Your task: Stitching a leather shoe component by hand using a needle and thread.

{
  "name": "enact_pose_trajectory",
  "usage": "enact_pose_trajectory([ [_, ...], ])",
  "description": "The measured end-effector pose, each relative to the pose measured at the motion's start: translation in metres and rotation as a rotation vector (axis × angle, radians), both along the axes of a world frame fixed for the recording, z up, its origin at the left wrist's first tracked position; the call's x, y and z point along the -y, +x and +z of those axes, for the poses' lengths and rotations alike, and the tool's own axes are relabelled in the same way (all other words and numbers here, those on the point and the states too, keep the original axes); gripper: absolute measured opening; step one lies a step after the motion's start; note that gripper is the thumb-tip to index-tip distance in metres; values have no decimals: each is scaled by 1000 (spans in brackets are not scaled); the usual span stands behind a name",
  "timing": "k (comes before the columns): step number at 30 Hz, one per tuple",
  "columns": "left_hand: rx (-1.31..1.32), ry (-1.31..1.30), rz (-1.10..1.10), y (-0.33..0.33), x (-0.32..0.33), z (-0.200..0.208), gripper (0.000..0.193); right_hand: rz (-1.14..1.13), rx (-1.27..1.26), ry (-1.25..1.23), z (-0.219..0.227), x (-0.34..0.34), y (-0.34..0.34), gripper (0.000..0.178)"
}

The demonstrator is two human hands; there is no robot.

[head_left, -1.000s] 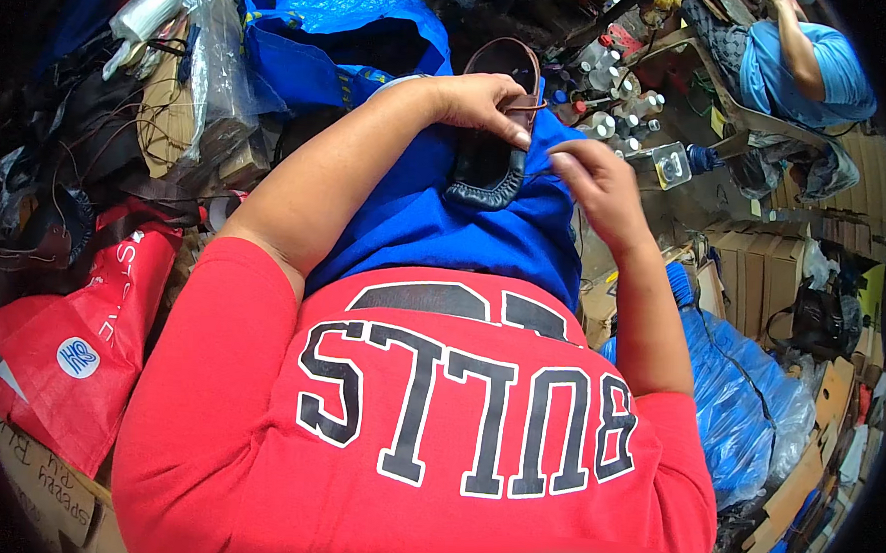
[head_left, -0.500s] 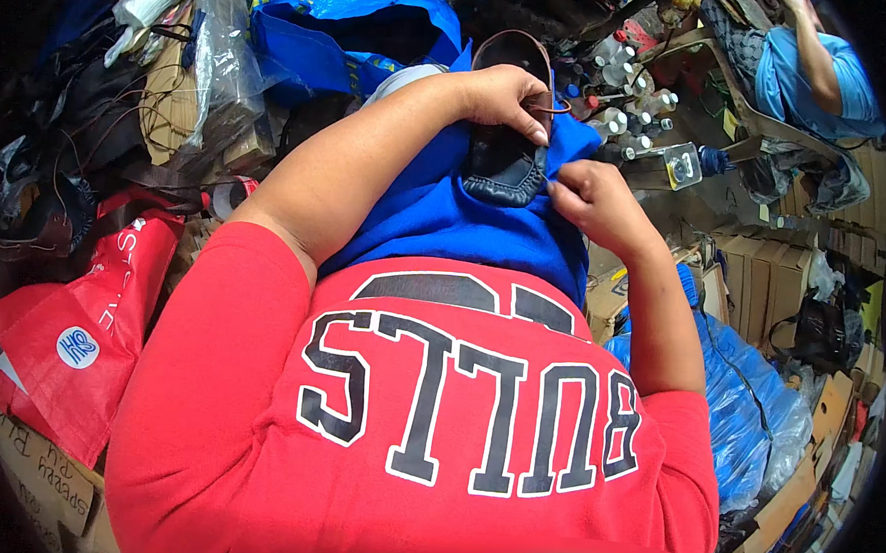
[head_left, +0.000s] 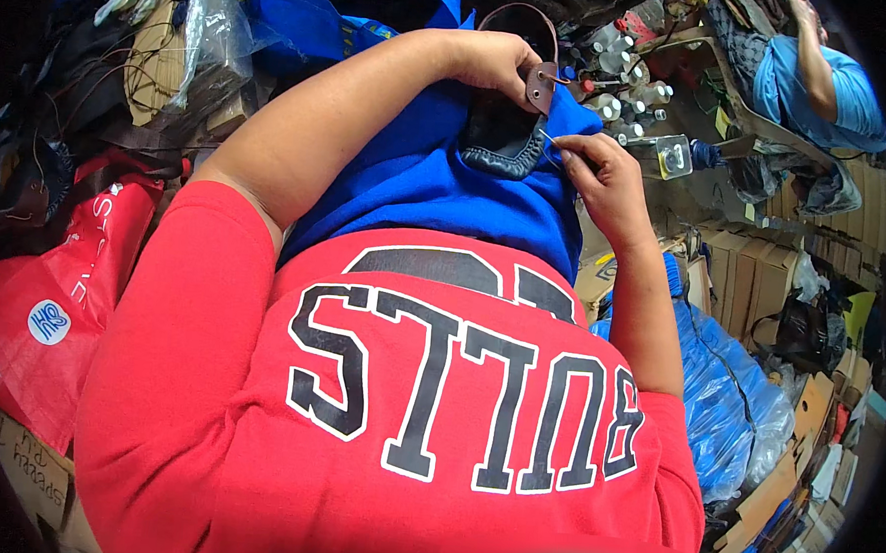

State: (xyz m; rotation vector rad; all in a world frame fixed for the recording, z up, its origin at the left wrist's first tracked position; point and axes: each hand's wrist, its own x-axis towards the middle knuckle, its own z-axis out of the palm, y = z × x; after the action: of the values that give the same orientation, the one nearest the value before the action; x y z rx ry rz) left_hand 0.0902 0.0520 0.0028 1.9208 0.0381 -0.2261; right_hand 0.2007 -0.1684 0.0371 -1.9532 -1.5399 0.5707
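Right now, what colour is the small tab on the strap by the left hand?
Brown, a small leather tab with a stud, seen in the head view.

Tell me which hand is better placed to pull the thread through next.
Probably the right hand: its fingertips pinch the thread right beside the black leather piece. The left hand is wrapped around the piece's top and brown tab, steadying it.

Black leather piece (head_left: 503, 144) with stitched edge; brown strap tab (head_left: 540, 85); blue cloth (head_left: 447, 192); red shirt (head_left: 355, 422), black white-edged letters; red bag (head_left: 57, 286).
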Motion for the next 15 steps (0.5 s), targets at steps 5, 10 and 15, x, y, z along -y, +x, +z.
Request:
enact_pose_trajectory([
  [5,-3,-4,100,2,2,-2,25,-10,48,-94,0,-5,2,17],
  [10,-40,-22,74,6,1,-1,26,-3,141,-139,9,-11,-1,18],
  [15,-35,106,43,9,4,5,27,53,224,-149,16,-18,0,17],
])
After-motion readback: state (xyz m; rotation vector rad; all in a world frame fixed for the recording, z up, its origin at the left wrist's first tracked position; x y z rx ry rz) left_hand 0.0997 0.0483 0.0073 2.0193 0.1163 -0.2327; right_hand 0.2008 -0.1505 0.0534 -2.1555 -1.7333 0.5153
